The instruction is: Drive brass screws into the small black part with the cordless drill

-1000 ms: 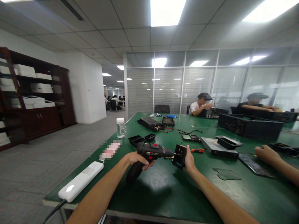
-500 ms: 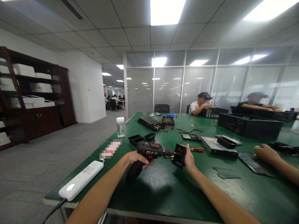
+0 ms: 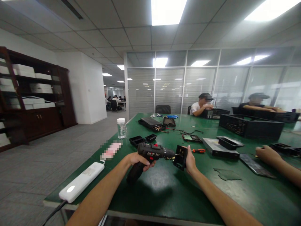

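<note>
My left hand (image 3: 138,160) is wrapped round the grip of a black cordless drill (image 3: 154,152), which points to the right. In my right hand (image 3: 190,160) a small black plastic frame (image 3: 180,158) stands upright, and the drill's bit reaches into its left-facing side. Whether the bit touches a screw is too small to tell. Behind the frame, small brass-coloured pieces partly show. An orange-and-black screwdriver (image 3: 198,151) lies just right of my right hand's fingers. Black plastic trays (image 3: 137,140) lie behind the drill.
On the green table (image 3: 164,194) are a white power strip (image 3: 82,182), a clear bottle (image 3: 121,129), a grey metal drive (image 3: 219,149), a dark flat panel (image 3: 256,165) and a large black case (image 3: 251,127). Another person's hand (image 3: 269,155) rests at the right.
</note>
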Motion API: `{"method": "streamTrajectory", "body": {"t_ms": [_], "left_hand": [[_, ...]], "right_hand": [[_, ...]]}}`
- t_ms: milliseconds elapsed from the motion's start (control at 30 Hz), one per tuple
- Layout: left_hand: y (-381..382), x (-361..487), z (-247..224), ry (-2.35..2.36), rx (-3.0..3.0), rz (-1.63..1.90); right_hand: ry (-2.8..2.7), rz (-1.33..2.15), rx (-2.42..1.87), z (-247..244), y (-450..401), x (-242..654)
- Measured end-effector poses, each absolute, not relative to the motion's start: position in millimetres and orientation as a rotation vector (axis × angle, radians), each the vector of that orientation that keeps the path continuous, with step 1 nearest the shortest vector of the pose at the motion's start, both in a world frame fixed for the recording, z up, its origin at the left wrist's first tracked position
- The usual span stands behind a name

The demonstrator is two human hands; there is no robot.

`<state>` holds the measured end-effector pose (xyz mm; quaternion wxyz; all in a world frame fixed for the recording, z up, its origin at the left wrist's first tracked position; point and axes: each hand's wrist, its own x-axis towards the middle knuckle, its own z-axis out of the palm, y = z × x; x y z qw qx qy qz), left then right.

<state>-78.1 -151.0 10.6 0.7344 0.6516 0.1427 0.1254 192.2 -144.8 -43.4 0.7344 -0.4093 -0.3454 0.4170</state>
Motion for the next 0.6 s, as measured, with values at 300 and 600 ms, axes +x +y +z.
{"method": "streamTrajectory", "body": {"t_ms": [300, 600], "left_hand": [[-151.1, -77.9, 12.2, 0.304, 1.443, 0.270], [-149.9, -78.7, 10.7, 0.305, 1.460, 0.286]], "right_hand": [[-0.762, 0.898, -0.928, -42.5, -145.3, 193.0], [-0.757, 0.898, -0.924, -43.5, -144.7, 192.7]]}}
